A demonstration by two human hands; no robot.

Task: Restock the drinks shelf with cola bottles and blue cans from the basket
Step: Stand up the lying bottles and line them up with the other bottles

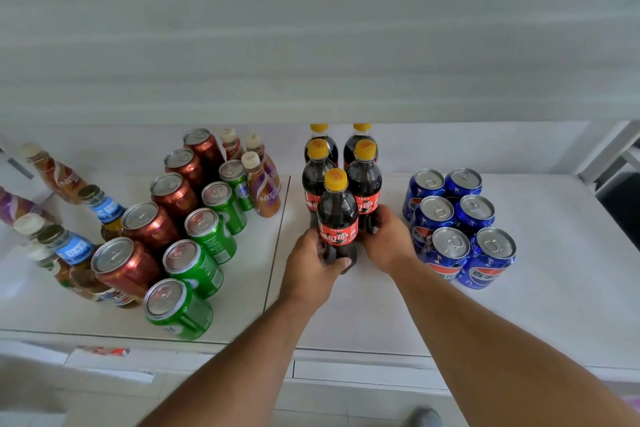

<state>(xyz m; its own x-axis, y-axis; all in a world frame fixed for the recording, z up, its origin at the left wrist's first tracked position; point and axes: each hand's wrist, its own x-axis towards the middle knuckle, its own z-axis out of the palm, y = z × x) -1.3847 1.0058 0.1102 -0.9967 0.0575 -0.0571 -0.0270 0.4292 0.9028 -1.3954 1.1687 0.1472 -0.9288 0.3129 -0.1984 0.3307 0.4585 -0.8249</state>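
Both hands down at frame centre — left hand wrapped round the front cola bottle, right hand curled on the bottle behind. Five cola bottles upright on the shelf, six blue cans just right — seemingly near done. No basket in view.

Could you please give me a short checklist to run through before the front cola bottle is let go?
1. Front cola bottle upright on the shelf: ok.
2. Left hand grips its base: ok.
3. Right hand is curled round the bottle behind: ok.
4. Lined up with a row behind: not ok, it sits between the two rows.
5. Blue cans apart from the bottles: ok.
6. Basket stock left: cannot tell, out of view.
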